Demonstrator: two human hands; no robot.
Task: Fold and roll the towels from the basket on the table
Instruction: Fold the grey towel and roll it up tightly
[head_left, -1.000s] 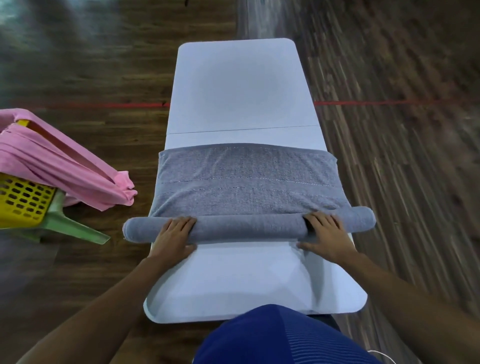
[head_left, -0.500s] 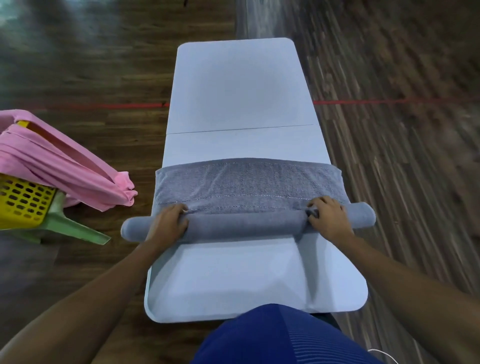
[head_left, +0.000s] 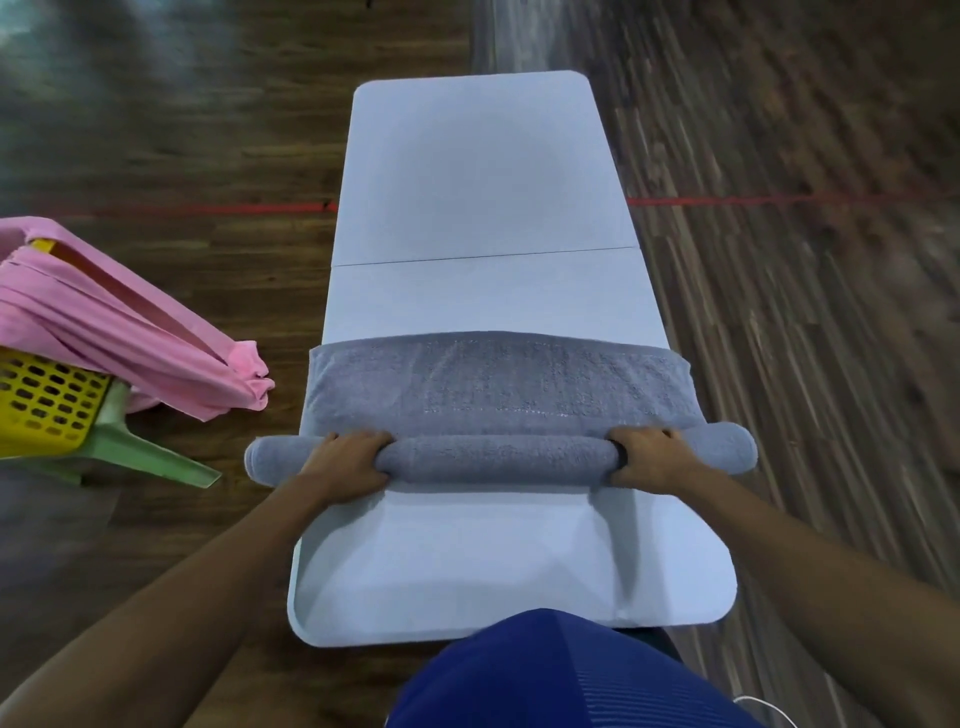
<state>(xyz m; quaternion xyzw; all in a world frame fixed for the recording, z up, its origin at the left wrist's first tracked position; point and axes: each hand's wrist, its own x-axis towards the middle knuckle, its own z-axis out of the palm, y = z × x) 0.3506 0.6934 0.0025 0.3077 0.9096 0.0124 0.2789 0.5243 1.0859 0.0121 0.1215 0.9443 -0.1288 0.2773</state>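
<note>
Grey towel (head_left: 498, 384) mostly rolled on the table (head_left: 478, 171); left hand (head_left: 343, 462) and right hand (head_left: 649, 457) each clasp its roll; flat strip left; pink towel (head_left: 130, 338) over the basket (head_left: 47, 405) seemingly untouched.

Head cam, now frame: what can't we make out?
Head view only.
- Yellow basket: cut by left edge, covered by pink towel; contents hidden.
- Fingertips of left hand and right hand: curled behind the grey towel roll.
- Table near edge: partly hidden by blue garment.
- Floor: blurred.
</note>
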